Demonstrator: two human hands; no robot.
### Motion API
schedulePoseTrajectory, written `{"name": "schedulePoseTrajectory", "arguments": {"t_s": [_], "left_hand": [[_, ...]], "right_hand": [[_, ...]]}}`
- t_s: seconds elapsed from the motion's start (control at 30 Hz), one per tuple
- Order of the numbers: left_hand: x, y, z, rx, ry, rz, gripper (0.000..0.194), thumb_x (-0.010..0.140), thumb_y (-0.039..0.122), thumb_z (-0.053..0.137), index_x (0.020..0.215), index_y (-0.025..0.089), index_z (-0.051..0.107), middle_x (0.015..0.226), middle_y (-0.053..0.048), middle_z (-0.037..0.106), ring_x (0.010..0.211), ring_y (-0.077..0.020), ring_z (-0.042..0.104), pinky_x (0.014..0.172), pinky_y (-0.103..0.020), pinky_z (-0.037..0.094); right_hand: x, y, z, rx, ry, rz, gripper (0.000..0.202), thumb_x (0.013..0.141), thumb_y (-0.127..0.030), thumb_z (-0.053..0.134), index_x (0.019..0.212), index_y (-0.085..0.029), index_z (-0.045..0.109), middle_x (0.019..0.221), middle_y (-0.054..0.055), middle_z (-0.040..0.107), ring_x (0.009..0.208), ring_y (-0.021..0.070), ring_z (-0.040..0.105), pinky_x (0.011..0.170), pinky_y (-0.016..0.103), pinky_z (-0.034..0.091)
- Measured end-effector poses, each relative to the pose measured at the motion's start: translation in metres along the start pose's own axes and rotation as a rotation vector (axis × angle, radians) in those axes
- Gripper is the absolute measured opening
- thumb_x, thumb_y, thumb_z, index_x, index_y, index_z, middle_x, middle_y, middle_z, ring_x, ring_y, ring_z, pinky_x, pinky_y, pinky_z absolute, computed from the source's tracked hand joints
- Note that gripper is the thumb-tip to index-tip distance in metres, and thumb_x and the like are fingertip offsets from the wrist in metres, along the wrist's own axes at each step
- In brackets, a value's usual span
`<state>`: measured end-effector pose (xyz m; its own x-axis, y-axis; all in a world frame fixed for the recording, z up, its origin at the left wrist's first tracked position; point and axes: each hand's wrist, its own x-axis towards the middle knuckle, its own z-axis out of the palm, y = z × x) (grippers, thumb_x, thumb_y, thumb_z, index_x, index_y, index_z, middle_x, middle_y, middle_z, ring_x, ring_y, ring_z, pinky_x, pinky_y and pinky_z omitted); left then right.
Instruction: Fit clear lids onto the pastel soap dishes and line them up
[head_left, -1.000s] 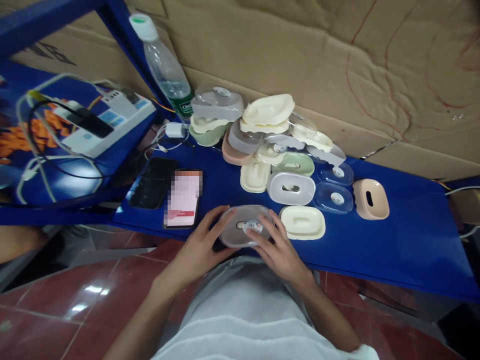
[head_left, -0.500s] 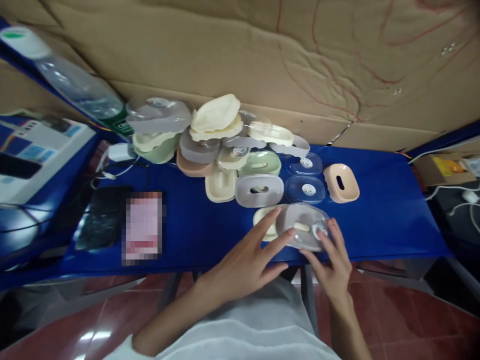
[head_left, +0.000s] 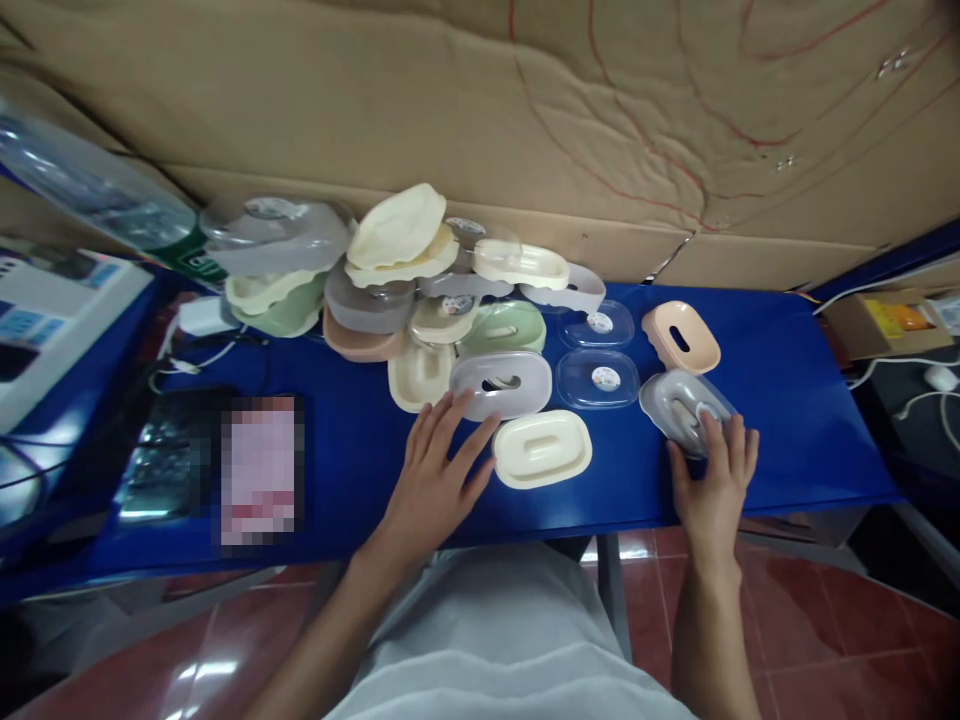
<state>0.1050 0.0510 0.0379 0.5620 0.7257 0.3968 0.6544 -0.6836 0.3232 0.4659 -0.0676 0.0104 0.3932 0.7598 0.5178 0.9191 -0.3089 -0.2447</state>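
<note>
My right hand (head_left: 712, 470) grips a grey soap dish (head_left: 679, 410) with a clear lid on it, at the right of the blue table; thumb and fingers hold its near side. My left hand (head_left: 442, 460) is open, fingers spread, its fingertips over the near edge of a lavender slotted soap dish tray (head_left: 480, 383). Just right of that hand lies a cream soap dish tray (head_left: 543, 450). Beyond the right hand's dish rests a peach slotted soap dish base (head_left: 694, 345). Two clear lids with round stickers, a nearer lid (head_left: 581, 382) and a farther lid (head_left: 577, 325), lie between the hands.
A pile of soap dish parts (head_left: 405, 255) in cream, green, grey and peach stands against the cardboard wall (head_left: 337, 100). At the left are a plastic bottle (head_left: 105, 190), a white adapter (head_left: 210, 315) with cables, and a blurred pink item (head_left: 260, 465). A cardboard box (head_left: 862, 328) sits far right.
My right hand has carried the lidded grey soap dish rightward to near the peach base. My left hand has let go of it and moved left to the lavender tray, uncovering the cream tray.
</note>
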Motion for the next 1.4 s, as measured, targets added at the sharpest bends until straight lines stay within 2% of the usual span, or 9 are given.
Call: {"name": "schedulePoseTrajectory", "arguments": {"t_s": [0.13,0.3,0.5,0.67,0.77,0.87,1.1,1.27,1.4], "left_hand": [[0.022,-0.005,0.006,0.102,0.026,0.008,0.054,0.101,0.020,0.066,0.153,0.024,0.054,0.164,-0.017,0.050,0.155,-0.0378,0.043,0.127,-0.061,0.035],[0.035,-0.016,0.002,0.123,0.028,0.053,0.027,0.103,0.017,0.064,0.128,0.022,0.070,0.149,-0.012,0.066,0.148,-0.0357,0.054,0.123,-0.059,0.040],[0.009,-0.019,-0.021,-0.140,0.089,0.026,0.022,0.103,0.011,0.063,0.123,0.019,0.066,0.121,-0.008,0.078,0.127,-0.0249,0.069,0.117,-0.050,0.052],[-0.022,0.003,-0.023,-0.252,0.184,0.043,0.022,0.099,0.009,0.069,0.116,0.021,0.068,0.111,-0.005,0.079,0.114,-0.0208,0.072,0.113,-0.049,0.054],[-0.030,0.019,-0.013,-0.275,0.152,0.095,0.020,0.101,0.008,0.065,0.117,0.021,0.068,0.111,-0.005,0.080,0.112,-0.0193,0.073,0.112,-0.047,0.054],[-0.031,0.025,-0.004,-0.220,0.069,0.118,0.023,0.102,0.011,0.065,0.122,0.022,0.069,0.117,-0.006,0.079,0.117,-0.0202,0.071,0.114,-0.047,0.051],[-0.033,0.007,0.004,-0.084,-0.160,0.216,0.038,0.103,0.016,0.065,0.140,0.021,0.065,0.145,-0.010,0.069,0.143,-0.0287,0.056,0.121,-0.052,0.044],[-0.041,-0.002,-0.003,-0.137,-0.152,0.160,0.037,0.101,0.015,0.067,0.137,0.022,0.066,0.149,-0.014,0.064,0.142,-0.0304,0.057,0.117,-0.051,0.048],[-0.049,-0.011,-0.014,-0.252,-0.075,-0.009,0.042,0.097,0.019,0.074,0.137,0.024,0.064,0.162,-0.018,0.047,0.150,-0.0346,0.047,0.119,-0.055,0.048]], "right_hand": [[0.020,-0.045,0.001,0.073,-0.126,-0.170,0.061,0.105,-0.037,0.062,0.163,-0.027,0.045,0.171,0.016,0.040,0.162,0.0430,0.027,0.122,0.073,0.031],[0.009,-0.106,0.003,0.356,-0.527,-0.590,0.050,0.108,-0.034,0.058,0.157,-0.030,0.051,0.161,0.008,0.056,0.156,0.0288,0.043,0.128,0.057,0.032],[-0.021,-0.135,0.012,0.440,-0.634,-0.555,0.054,0.107,-0.032,0.058,0.159,-0.027,0.044,0.161,0.014,0.054,0.155,0.0287,0.045,0.126,0.057,0.037],[-0.024,-0.131,0.015,0.565,-0.405,-0.423,0.093,0.097,-0.036,0.076,0.169,-0.029,0.019,0.167,0.020,0.038,0.160,0.0356,0.035,0.123,0.065,0.041],[-0.011,-0.122,0.012,0.529,-0.520,-0.509,0.079,0.100,-0.032,0.072,0.167,-0.035,0.029,0.175,0.014,0.028,0.163,0.0350,0.027,0.125,0.063,0.040],[0.001,-0.114,0.007,0.516,-0.603,-0.571,0.068,0.102,-0.032,0.068,0.164,-0.037,0.040,0.174,0.008,0.033,0.162,0.0322,0.031,0.126,0.058,0.043],[-0.001,-0.109,0.000,0.374,-0.632,-0.693,0.065,0.105,-0.027,0.063,0.165,-0.036,0.041,0.176,0.008,0.030,0.163,0.0319,0.029,0.127,0.059,0.039],[0.034,-0.085,0.006,0.299,-0.532,-0.586,0.075,0.106,-0.039,0.061,0.171,-0.033,0.025,0.176,0.010,0.030,0.163,0.0334,0.028,0.128,0.061,0.034],[0.054,-0.067,0.019,0.118,-0.429,-0.471,0.066,0.109,-0.038,0.055,0.170,-0.028,0.030,0.169,0.014,0.042,0.162,0.0374,0.029,0.129,0.069,0.024]]}}
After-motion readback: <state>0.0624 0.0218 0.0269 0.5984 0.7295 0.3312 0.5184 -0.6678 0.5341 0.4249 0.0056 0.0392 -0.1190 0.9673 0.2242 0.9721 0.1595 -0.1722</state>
